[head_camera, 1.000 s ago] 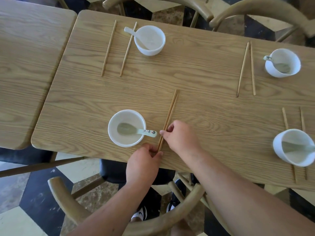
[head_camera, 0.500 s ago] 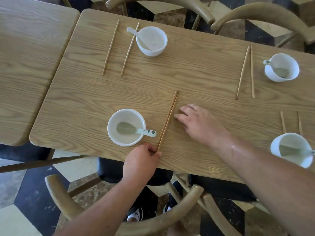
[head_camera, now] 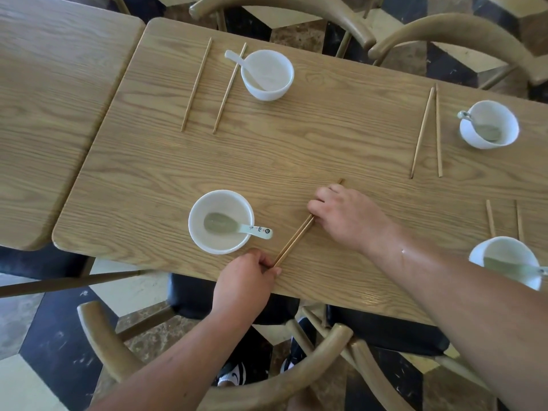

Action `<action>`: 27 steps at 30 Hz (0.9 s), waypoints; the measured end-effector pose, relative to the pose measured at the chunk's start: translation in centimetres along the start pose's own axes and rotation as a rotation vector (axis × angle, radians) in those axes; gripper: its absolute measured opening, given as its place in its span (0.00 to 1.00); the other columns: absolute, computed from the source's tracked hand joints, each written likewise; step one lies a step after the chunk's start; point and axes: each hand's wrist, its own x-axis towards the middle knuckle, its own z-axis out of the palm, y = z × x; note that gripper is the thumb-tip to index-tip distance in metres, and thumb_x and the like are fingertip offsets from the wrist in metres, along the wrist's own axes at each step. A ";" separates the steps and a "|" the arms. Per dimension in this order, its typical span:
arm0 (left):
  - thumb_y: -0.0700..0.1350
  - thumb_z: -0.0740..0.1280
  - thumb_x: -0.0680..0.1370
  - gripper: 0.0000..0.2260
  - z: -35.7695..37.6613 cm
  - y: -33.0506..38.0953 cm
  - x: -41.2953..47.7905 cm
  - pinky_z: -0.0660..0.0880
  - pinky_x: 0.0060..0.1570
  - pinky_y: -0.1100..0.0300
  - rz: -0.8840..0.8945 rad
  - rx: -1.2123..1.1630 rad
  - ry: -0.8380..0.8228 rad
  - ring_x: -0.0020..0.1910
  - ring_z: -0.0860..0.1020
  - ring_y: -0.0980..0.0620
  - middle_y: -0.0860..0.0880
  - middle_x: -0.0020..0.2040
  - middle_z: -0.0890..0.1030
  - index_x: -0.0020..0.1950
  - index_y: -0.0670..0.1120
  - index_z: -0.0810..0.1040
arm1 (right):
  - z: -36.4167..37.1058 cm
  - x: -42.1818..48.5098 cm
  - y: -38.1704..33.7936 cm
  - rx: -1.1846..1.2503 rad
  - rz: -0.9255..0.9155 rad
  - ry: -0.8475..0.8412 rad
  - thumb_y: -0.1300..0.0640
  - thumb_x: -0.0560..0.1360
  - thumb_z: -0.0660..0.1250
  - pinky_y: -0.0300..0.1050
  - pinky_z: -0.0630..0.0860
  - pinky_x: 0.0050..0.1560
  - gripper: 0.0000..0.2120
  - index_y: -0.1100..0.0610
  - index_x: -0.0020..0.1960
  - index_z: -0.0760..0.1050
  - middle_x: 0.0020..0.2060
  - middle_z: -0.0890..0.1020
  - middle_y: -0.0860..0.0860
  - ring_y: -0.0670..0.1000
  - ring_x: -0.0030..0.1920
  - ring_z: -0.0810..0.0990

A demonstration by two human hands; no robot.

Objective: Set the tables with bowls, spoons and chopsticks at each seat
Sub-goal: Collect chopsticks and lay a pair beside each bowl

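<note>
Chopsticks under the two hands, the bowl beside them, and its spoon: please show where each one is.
chopsticks (head_camera: 294, 240), head view, middle of the pair
bowl (head_camera: 195, 203), head view, far left rim
spoon (head_camera: 258, 230), head view, handle

A light oak-grained surface (head_camera: 326, 137) with rounded corners is set just beside a second one (head_camera: 53, 114) of the same wood, a narrow gap being left between them. Curved wooden chair backs (head_camera: 281, 7) are seen along the far edge, and another (head_camera: 124, 360) at the near edge. Black seat cushions (head_camera: 385, 333) are tucked underneath. The floor (head_camera: 44, 336) is tiled in black, cream and brown marble patterns.
</note>
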 end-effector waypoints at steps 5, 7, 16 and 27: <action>0.56 0.75 0.79 0.10 0.1 0.1 -0.5 0.69 0.36 0.61 0.020 -0.011 0.035 0.40 0.78 0.59 0.55 0.41 0.81 0.50 0.54 0.76 | -2.1 -1.4 -0.1 0.010 0.092 -0.186 0.48 0.80 0.69 0.55 0.79 0.52 0.09 0.51 0.58 0.78 0.54 0.77 0.51 0.57 0.58 0.79; 0.58 0.75 0.78 0.12 0.2 -0.1 -0.9 0.71 0.38 0.60 0.031 -0.026 0.053 0.41 0.78 0.59 0.56 0.41 0.80 0.51 0.54 0.75 | -2.6 -2.1 0.2 0.064 0.172 -0.252 0.47 0.80 0.70 0.53 0.79 0.53 0.10 0.50 0.58 0.78 0.54 0.76 0.50 0.56 0.59 0.79; 0.57 0.70 0.80 0.09 0.3 -0.7 -1.8 0.76 0.40 0.59 0.076 -0.007 0.005 0.41 0.79 0.59 0.56 0.40 0.81 0.47 0.53 0.77 | -2.2 -5.1 0.8 0.264 0.631 -0.392 0.45 0.76 0.76 0.48 0.77 0.52 0.10 0.48 0.50 0.80 0.51 0.81 0.48 0.52 0.52 0.80; 0.59 0.71 0.80 0.13 0.4 0.0 -0.6 0.76 0.48 0.57 0.081 -0.039 0.032 0.51 0.82 0.54 0.58 0.49 0.84 0.59 0.54 0.81 | -0.1 2.1 -8.7 0.600 0.764 -0.206 0.44 0.79 0.73 0.46 0.73 0.44 0.14 0.56 0.52 0.81 0.46 0.86 0.53 0.59 0.50 0.84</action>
